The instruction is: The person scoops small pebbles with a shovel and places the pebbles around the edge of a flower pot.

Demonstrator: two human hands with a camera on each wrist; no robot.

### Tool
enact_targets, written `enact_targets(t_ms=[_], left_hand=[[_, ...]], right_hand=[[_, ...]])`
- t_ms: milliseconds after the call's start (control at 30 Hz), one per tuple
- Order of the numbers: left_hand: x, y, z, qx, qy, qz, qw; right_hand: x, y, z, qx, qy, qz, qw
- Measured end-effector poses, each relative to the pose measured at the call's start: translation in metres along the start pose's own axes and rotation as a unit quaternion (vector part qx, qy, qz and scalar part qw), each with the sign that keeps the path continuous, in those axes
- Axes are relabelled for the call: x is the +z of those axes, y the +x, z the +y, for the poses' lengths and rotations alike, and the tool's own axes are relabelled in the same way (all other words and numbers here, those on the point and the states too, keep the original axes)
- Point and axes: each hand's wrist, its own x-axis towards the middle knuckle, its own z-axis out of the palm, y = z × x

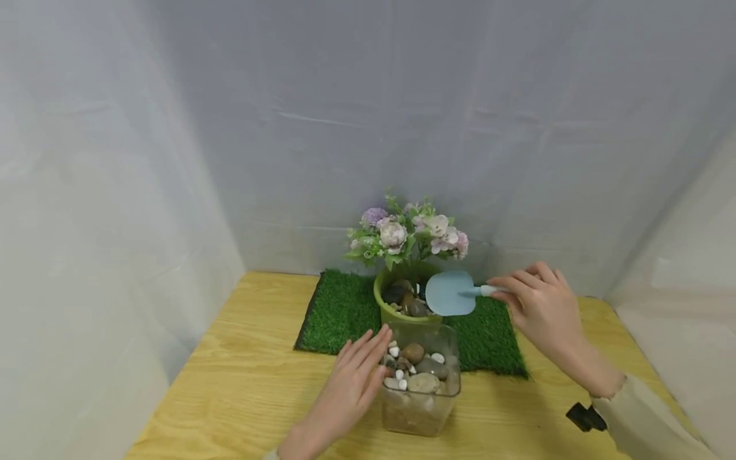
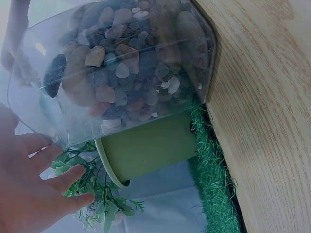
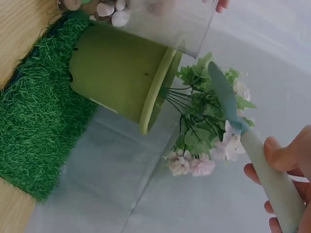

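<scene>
My right hand [image 1: 543,313] grips the pale handle [image 3: 274,187] of a small blue shovel [image 1: 451,293]. Its blade overlaps the right rim of a green flowerpot [image 1: 411,319] in the head view; no stones show on the blade. Dark and brown stones lie inside the pot, below pink and purple flowers [image 1: 393,235]. In front of the pot stands a clear plastic container [image 1: 422,418] with pebbles [image 2: 129,58] of several colours and sizes. My left hand [image 1: 351,380] lies along the container's left side with straight fingers, fingertips right at its rim.
The pot stands on a green artificial grass mat [image 1: 339,313], which lies on a wooden table [image 1: 230,377]. White sheeting [image 1: 322,128] hangs behind the table and along both sides. A small black object [image 1: 586,417] shows beside the right sleeve.
</scene>
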Motion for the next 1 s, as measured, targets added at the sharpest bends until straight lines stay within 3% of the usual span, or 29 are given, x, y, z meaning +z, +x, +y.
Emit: enact_targets(t_ms=[200,467,700,1000], left_hand=[[-0.004,0.0,0.001,-0.016,-0.008,-0.019,0.9997],[-0.004,0.0,0.001,-0.015,-0.007,-0.019,0.9997],[-0.003,0.0,0.0,-0.012,-0.012,-0.017,0.9997],[-0.004,0.0,0.001,-0.017,-0.016,-0.024,0.9994]], right_hand=[[-0.01,0.001,-0.003,-0.04,0.015,0.015,0.999],[-0.015,0.008,-0.029,-0.122,0.055,0.006,0.991],[-0.007,0.003,-0.051,-0.173,0.033,-0.012,0.9844],[0.002,0.001,-0.063,-0.228,0.004,-0.039,0.9728]])
